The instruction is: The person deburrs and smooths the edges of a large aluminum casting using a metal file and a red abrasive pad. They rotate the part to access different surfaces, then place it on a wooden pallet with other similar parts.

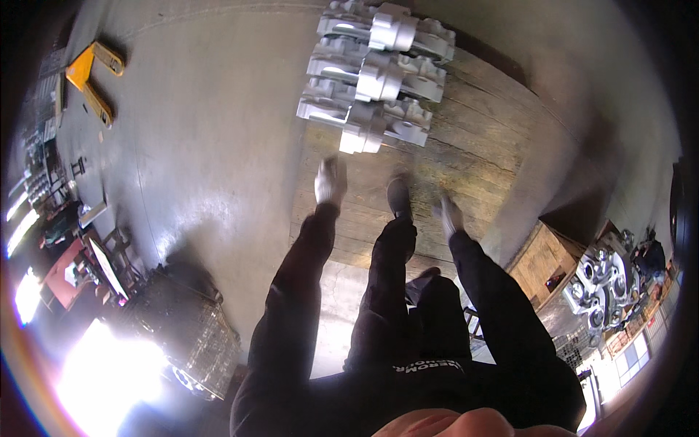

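Three silvery metal castings (378, 76) lie in a row, one behind another, on a wooden platform (480, 146) of planks. Each has a thick round hub in its middle and lobed arms to either side. My left hand (331, 182), in a pale glove, hangs just short of the nearest casting, apart from it. Motion smears its fingers. Further right, my right hand (449, 213), also pale-gloved, is over the planks with its blurred fingers apart and nothing in them. One of my shoes (399, 197) is on the planks between the hands.
A yellow pallet jack (91, 76) stands on the concrete floor at far left. Wire mesh containers (189, 328) are at lower left. On the right are a wooden crate (542, 266) and a pile of metal castings (601, 284). Bright light glares at lower left.
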`<state>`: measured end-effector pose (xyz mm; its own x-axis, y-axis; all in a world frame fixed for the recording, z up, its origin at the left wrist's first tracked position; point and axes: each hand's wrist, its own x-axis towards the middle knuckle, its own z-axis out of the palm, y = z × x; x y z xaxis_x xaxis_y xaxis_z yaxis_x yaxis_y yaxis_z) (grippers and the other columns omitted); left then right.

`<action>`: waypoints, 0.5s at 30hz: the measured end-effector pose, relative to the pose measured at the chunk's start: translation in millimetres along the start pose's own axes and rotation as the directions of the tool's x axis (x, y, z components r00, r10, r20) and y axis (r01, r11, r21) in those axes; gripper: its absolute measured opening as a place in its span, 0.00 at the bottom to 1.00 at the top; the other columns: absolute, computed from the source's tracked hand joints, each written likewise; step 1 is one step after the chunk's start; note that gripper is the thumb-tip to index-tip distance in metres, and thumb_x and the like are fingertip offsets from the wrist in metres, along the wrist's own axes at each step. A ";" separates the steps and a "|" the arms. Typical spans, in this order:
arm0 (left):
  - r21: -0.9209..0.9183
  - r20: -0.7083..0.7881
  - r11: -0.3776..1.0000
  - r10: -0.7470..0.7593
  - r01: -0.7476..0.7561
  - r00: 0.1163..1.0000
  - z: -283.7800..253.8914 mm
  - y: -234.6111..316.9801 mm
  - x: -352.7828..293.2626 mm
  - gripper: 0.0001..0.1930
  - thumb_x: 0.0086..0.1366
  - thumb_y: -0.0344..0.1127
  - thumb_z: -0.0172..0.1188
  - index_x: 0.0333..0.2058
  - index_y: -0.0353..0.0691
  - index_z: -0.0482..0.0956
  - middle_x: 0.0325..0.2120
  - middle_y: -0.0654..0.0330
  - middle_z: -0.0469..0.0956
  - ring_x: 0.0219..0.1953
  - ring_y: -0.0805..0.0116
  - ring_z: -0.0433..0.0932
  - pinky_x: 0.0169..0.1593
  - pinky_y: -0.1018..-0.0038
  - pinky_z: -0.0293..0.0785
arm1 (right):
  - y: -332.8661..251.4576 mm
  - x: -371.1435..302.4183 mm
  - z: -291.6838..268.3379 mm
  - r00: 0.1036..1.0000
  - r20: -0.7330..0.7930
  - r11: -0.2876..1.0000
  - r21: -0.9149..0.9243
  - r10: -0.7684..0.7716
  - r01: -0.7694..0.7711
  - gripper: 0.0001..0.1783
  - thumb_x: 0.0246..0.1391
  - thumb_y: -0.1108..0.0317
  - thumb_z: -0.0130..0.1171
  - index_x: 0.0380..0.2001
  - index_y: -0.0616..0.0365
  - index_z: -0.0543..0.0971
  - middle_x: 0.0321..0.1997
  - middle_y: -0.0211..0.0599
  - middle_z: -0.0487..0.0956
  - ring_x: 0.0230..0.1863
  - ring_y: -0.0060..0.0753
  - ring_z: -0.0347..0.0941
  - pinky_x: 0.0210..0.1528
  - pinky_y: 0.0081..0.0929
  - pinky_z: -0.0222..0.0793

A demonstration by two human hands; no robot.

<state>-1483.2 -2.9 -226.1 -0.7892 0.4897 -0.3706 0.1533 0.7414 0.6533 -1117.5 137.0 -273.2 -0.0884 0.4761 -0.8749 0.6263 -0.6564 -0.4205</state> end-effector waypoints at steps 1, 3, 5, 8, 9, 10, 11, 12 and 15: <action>0.107 0.062 0.988 0.105 -0.112 0.993 -12.6 -10.2 -36.8 0.21 0.73 0.50 0.57 0.52 0.37 0.78 0.46 0.41 0.81 0.49 0.38 0.80 0.52 0.49 0.77 | 32.4 -28.3 -39.4 0.995 -0.073 0.985 -0.156 0.068 -0.078 0.33 0.73 0.44 0.52 0.55 0.70 0.78 0.42 0.45 0.87 0.39 0.35 0.85 0.48 0.31 0.80; 0.341 0.306 0.939 -0.061 -0.050 0.950 -39.7 -30.6 -109.8 0.23 0.71 0.53 0.57 0.54 0.41 0.78 0.46 0.40 0.81 0.48 0.36 0.80 0.52 0.46 0.77 | 90.3 -89.1 -112.7 0.960 -0.185 0.978 0.012 0.209 -0.210 0.34 0.71 0.44 0.53 0.49 0.72 0.79 0.37 0.46 0.87 0.32 0.34 0.84 0.39 0.32 0.80; 0.429 0.372 0.900 -0.254 0.078 0.893 -66.9 -45.3 -182.4 0.26 0.70 0.57 0.55 0.55 0.43 0.78 0.49 0.42 0.82 0.52 0.38 0.80 0.56 0.47 0.76 | 137.6 -148.6 -171.8 0.926 -0.326 0.972 -0.067 0.193 -0.226 0.34 0.70 0.44 0.50 0.43 0.73 0.82 0.31 0.48 0.87 0.32 0.38 0.85 0.39 0.34 0.77; 0.564 0.365 0.793 -0.489 0.230 0.792 -99.6 -51.7 -263.8 0.24 0.69 0.55 0.57 0.51 0.42 0.81 0.43 0.42 0.85 0.48 0.41 0.84 0.53 0.52 0.79 | 197.7 -228.7 -227.3 0.929 -0.324 0.975 0.184 0.180 -0.124 0.29 0.70 0.51 0.53 0.48 0.74 0.78 0.35 0.52 0.86 0.33 0.42 0.86 0.35 0.35 0.84; 0.535 0.368 0.815 -0.462 0.222 0.807 -108.6 -49.8 -287.4 0.23 0.70 0.54 0.56 0.50 0.41 0.82 0.43 0.42 0.85 0.48 0.41 0.83 0.52 0.53 0.78 | 218.4 -253.9 -237.4 0.934 -0.305 0.957 0.272 0.185 -0.101 0.28 0.69 0.51 0.54 0.48 0.73 0.77 0.36 0.51 0.86 0.33 0.43 0.86 0.35 0.35 0.84; 0.537 0.365 0.801 -0.503 0.264 0.783 -115.8 -46.1 -308.1 0.23 0.70 0.54 0.55 0.49 0.40 0.82 0.43 0.43 0.85 0.49 0.40 0.83 0.52 0.53 0.78 | 240.8 -279.6 -243.9 0.937 -0.315 0.954 0.296 0.151 -0.055 0.26 0.69 0.52 0.55 0.48 0.72 0.76 0.35 0.49 0.86 0.33 0.42 0.85 0.34 0.35 0.84; 0.526 0.380 0.823 -0.455 0.217 0.806 -118.5 -41.2 -322.2 0.23 0.70 0.54 0.56 0.49 0.40 0.82 0.42 0.43 0.85 0.48 0.42 0.84 0.51 0.54 0.79 | 265.0 -306.3 -247.1 0.934 -0.312 0.925 0.378 0.172 -0.045 0.26 0.68 0.52 0.55 0.47 0.72 0.76 0.37 0.48 0.84 0.33 0.42 0.85 0.34 0.35 0.84; 0.534 0.390 0.821 -0.452 0.203 0.802 -121.0 -36.0 -340.9 0.23 0.70 0.53 0.56 0.49 0.39 0.82 0.41 0.43 0.86 0.47 0.43 0.84 0.51 0.56 0.79 | 291.2 -334.6 -247.6 0.921 -0.311 0.918 0.383 0.236 -0.105 0.26 0.67 0.52 0.56 0.47 0.72 0.76 0.38 0.48 0.83 0.33 0.44 0.85 0.34 0.36 0.84; 0.420 0.454 0.905 -0.273 0.066 0.848 -113.6 -14.7 -374.7 0.23 0.70 0.52 0.57 0.49 0.37 0.81 0.37 0.46 0.86 0.41 0.52 0.85 0.47 0.60 0.79 | 375.3 -427.2 -236.0 0.882 -0.274 0.804 0.568 0.384 -0.173 0.24 0.70 0.55 0.54 0.51 0.71 0.75 0.46 0.50 0.82 0.36 0.50 0.85 0.39 0.45 0.85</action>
<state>-1257.3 -249.4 -21.8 -0.4417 0.4216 -0.7920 0.3364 0.8961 0.2895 -661.9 -174.6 -0.6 0.3749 0.3286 -0.8669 0.0788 -0.9430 -0.3234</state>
